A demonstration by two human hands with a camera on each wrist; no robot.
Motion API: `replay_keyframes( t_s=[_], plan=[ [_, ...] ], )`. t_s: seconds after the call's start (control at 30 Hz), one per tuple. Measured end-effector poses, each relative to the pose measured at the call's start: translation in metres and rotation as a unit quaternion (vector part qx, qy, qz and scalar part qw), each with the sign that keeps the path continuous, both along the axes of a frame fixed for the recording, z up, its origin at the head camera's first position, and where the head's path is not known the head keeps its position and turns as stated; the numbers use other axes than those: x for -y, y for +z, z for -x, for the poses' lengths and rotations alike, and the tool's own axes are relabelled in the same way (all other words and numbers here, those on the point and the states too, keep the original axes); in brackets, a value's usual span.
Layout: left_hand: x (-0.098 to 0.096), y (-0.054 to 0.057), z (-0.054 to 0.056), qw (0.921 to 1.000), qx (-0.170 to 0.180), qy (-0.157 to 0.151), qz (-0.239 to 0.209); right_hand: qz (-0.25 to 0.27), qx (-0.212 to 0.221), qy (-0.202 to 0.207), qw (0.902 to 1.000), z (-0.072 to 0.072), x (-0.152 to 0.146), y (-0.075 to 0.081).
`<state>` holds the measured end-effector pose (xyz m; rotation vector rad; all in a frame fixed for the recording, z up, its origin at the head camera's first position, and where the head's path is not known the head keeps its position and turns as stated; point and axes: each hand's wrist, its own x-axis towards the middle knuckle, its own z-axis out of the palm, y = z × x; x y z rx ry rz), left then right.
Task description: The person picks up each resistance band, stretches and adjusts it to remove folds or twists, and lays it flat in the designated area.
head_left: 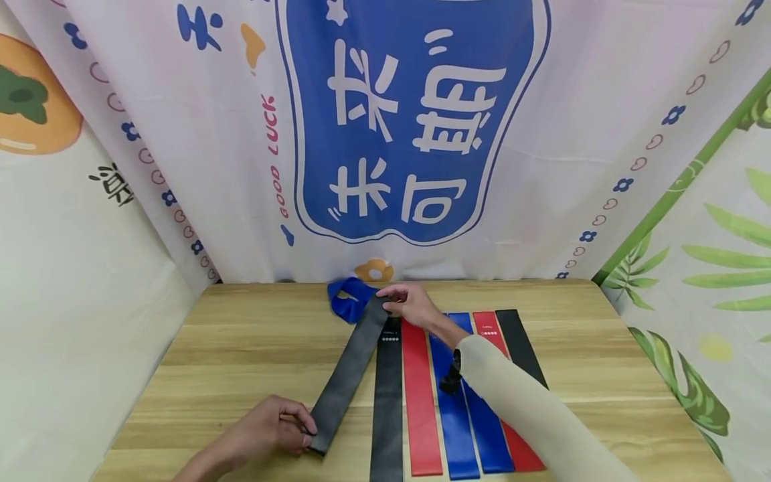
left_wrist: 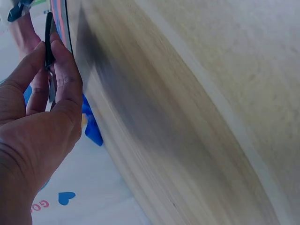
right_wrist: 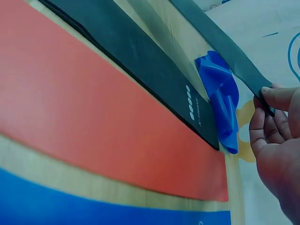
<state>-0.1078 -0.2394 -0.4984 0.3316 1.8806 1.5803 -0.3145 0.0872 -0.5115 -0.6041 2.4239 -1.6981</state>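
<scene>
A black resistance band (head_left: 349, 378) is held flat and lengthwise between both hands, slanting over the table's left half. The left hand (head_left: 265, 428) pinches its near end between thumb and fingers; the left wrist view shows that end edge-on. At the far end, the right hand (head_left: 415, 308) pinches the other tip with thumb and fingers, as the right wrist view also shows. Behind this tip lies a crumpled blue resistance band (head_left: 348, 311). Just right of the held band, another black band (head_left: 387, 402) marked X-Heavy (right_wrist: 200, 112) lies flat.
Right of it, a red band (head_left: 421, 408), two blue bands (head_left: 454, 422), another red band (head_left: 524, 452) and a black band (head_left: 523, 341) lie side by side, partly under the right forearm. The wooden table (head_left: 241, 348) meets a printed cloth (head_left: 241, 201) at the back.
</scene>
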Motion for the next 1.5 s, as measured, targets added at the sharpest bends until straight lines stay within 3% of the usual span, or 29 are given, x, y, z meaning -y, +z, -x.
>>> replay_keyframes(
  t_s=[0.17, 0.47, 0.73, 1.07, 1.3, 1.5],
  plan=[
    [-0.007, 0.0, -0.003, 0.9997, 0.021, 0.0, 0.009, 0.0, -0.003, 0.003, 1.0, -0.001, 0.007, -0.005],
    [-0.015, -0.004, -0.009, 0.9987, 0.046, 0.007, -0.019, -0.009, 0.008, 0.013, 0.9998, -0.002, 0.015, -0.008],
    [-0.022, -0.005, -0.012, 0.9994, 0.013, -0.031, 0.006, -0.046, -0.011, 0.03, 0.9984, -0.002, 0.02, -0.009],
    [-0.024, -0.011, -0.011, 0.998, 0.031, -0.053, 0.015, -0.084, -0.03, 0.052, 0.9947, -0.001, 0.024, -0.017],
    [-0.02, -0.021, -0.008, 0.9944, 0.03, -0.098, 0.024, -0.109, -0.026, 0.056, 0.9921, 0.0, 0.025, -0.022],
    [-0.02, -0.021, -0.009, 0.9928, 0.027, -0.117, -0.011, -0.119, -0.036, 0.068, 0.9899, 0.0, 0.026, -0.024]
  ],
)
